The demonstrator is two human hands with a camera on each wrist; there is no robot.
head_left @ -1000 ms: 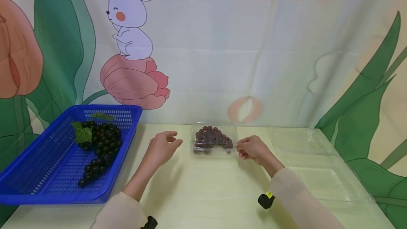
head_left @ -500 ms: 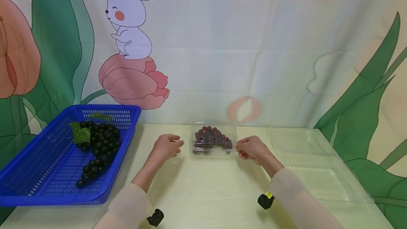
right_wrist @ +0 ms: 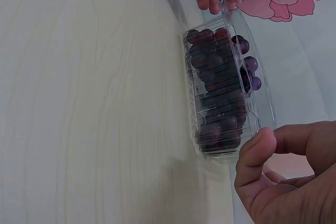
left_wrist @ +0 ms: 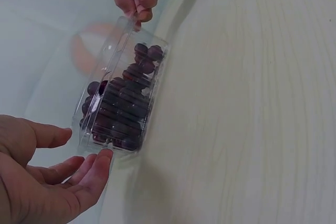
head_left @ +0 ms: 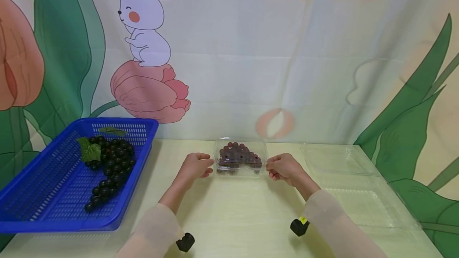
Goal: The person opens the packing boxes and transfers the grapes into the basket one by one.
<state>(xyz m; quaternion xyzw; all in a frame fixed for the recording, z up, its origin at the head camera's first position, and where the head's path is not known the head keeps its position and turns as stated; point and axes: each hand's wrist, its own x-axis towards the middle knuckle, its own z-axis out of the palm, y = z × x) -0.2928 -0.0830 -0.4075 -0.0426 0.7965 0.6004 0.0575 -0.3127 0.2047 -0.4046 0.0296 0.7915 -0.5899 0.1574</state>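
A clear plastic clamshell box (head_left: 241,170) with dark red grapes (head_left: 234,154) inside stands at the back middle of the table, its lid down. My right hand (head_left: 287,168) pinches the rim at its right end between thumb and curled finger, seen close in the right wrist view. At the opposite end is my left hand (head_left: 195,166). In the left wrist view its fingertips (left_wrist: 102,158) touch or nearly touch the box's end, and its thumb (left_wrist: 55,136) stays a little apart from the lid.
A blue plastic basket (head_left: 64,224) at the left holds a bunch of black grapes (head_left: 116,162) with green leaves (head_left: 89,151). Clear plastic trays or open boxes (head_left: 362,206) lie on the right of the table. A printed cloth (head_left: 229,51) hangs behind the table.
My left hand has moved right, from between the basket and the box to the box's left end. The right hand and the box have stayed in place.
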